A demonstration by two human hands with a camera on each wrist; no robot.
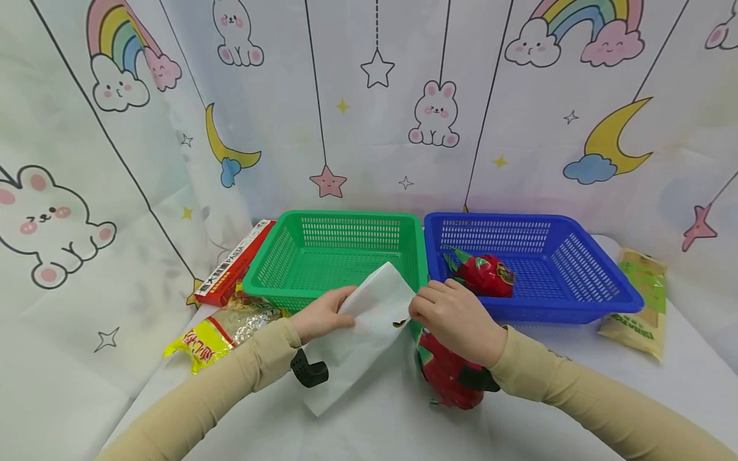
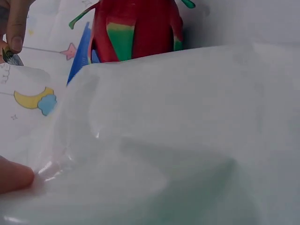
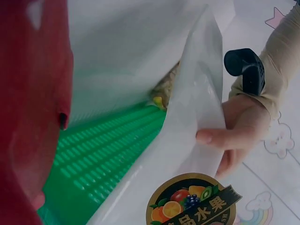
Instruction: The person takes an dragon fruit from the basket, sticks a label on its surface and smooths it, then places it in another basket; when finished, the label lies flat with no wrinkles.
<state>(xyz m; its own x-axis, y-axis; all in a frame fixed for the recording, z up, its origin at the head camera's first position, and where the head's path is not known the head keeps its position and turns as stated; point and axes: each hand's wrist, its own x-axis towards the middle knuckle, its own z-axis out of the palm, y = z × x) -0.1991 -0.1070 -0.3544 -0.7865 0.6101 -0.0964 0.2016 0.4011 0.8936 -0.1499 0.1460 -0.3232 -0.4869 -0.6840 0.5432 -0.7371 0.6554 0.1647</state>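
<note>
My left hand (image 1: 325, 314) pinches the edge of a white glossy sheet (image 1: 369, 326), thumb on its face; the sheet slants in front of the green basket. At its right edge my right hand (image 1: 458, 320) has curled fingers pinching a black-and-gold fruit sticker (image 1: 399, 324). In the right wrist view the round sticker (image 3: 192, 201) shows printed fruit and a dark banner against the sheet. A red dragon fruit (image 1: 446, 384) with green scales lies on the table below my right hand, partly hidden by the wrist camera. It also looms at left in the right wrist view.
A green basket (image 1: 423, 256) stands beside a blue basket (image 1: 576, 310), which holds a labelled dragon fruit (image 1: 481, 275). At left lie a red pasta box (image 1: 233, 266) and a yellow food bag (image 1: 207, 339). A green-and-tan packet (image 1: 640, 301) lies at right. Patterned curtain hangs behind.
</note>
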